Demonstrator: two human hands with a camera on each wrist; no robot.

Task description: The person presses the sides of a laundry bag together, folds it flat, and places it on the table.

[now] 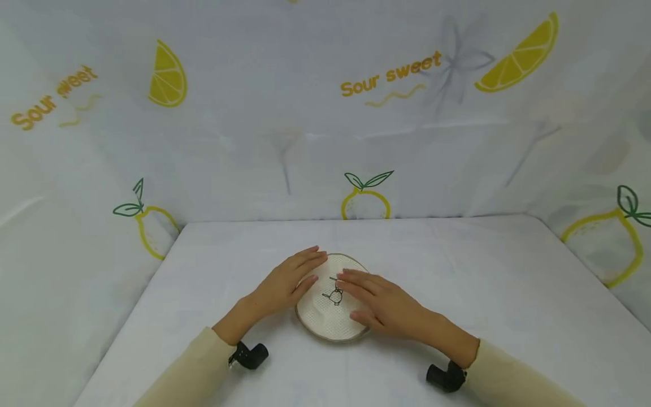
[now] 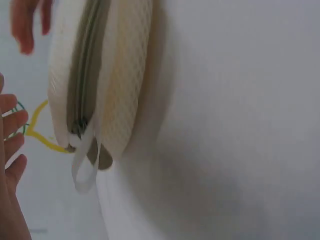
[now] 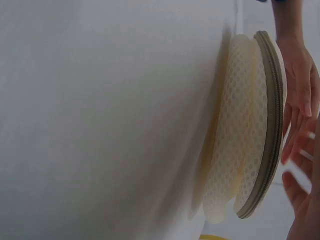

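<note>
A round white mesh laundry bag (image 1: pixel 325 319) lies on the white table, with a small dark line drawing (image 1: pixel 335 296) on its top. A taupe zipper (image 3: pixel 273 125) runs round its side, above puffed honeycomb mesh. In the left wrist view a pale ribbon loop (image 2: pixel 84 172) hangs from the zipper's end. My left hand (image 1: pixel 285 282) is over the bag's upper left edge, fingers extended and holding nothing. From the other side my right hand (image 1: pixel 389 305) reaches over the right part of the top, its fingers spread and overlapping the drawing in the head view.
The white-covered table (image 1: pixel 488 271) extends on both sides of the bag. Behind and beside it hangs a white cloth (image 1: pixel 244 169) printed with lemons and lettering. Black wrist cameras (image 1: pixel 249 356) sit on both wrists, below beige sleeves (image 1: pixel 188 373).
</note>
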